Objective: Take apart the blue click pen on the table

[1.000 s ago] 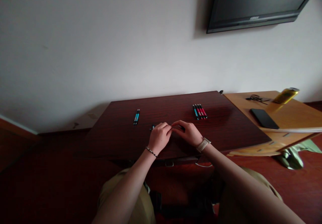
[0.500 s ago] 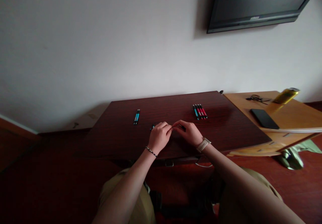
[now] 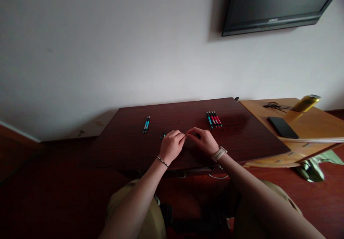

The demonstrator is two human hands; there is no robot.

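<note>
Dark wooden table (image 3: 242, 138), head view: left hand (image 3: 172, 146) and right hand (image 3: 204, 142) meet fingertip to fingertip at its front centre, both pinching a pen (image 3: 162, 136), mostly hidden. Two pens (image 3: 146, 124) far left, five pens (image 3: 214, 119) far right.

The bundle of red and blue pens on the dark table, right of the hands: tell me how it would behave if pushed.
The pens look slim and round, so they would likely roll apart sideways. They lie loose, side by side, probably scattering rather than moving together. The dark table looks glossy, so they may slide easily.
</note>
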